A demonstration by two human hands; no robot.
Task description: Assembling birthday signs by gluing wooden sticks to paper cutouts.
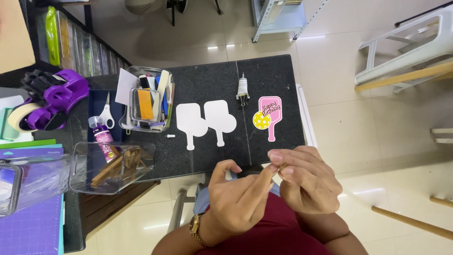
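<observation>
Both hands are raised in front of the person's chest, just below the near edge of the black tabletop [212, 89]. The left hand [234, 198], a gold watch [194, 227] on its wrist, and the right hand [304, 182] meet at their fingertips, where they pinch a small brown wooden piece [278, 167] between them; most of it is hidden by the fingers, so its shape cannot be told.

On the tabletop beyond the hands lie two white paddle-shaped cutouts [205, 122], side by side and overlapping a little. To the right of the cutouts lies a pink paddle-shaped topper [269, 115] with a yellow dotted ball printed on it. Just above the gap between the cutouts and the topper sits a small glue bottle with a binder clip [242, 89].

Left of the cutouts stands a clear organiser [147, 101] stuffed with paper and tools, and further left lie scissors [106, 114] and a purple tape dispenser [53, 98]. Nearer the tabletop's front edge, left of the cutouts, a clear plastic box [113, 166] holds brown wooden sticks, with a purple-capped glue bottle [102, 138] beside it.
</observation>
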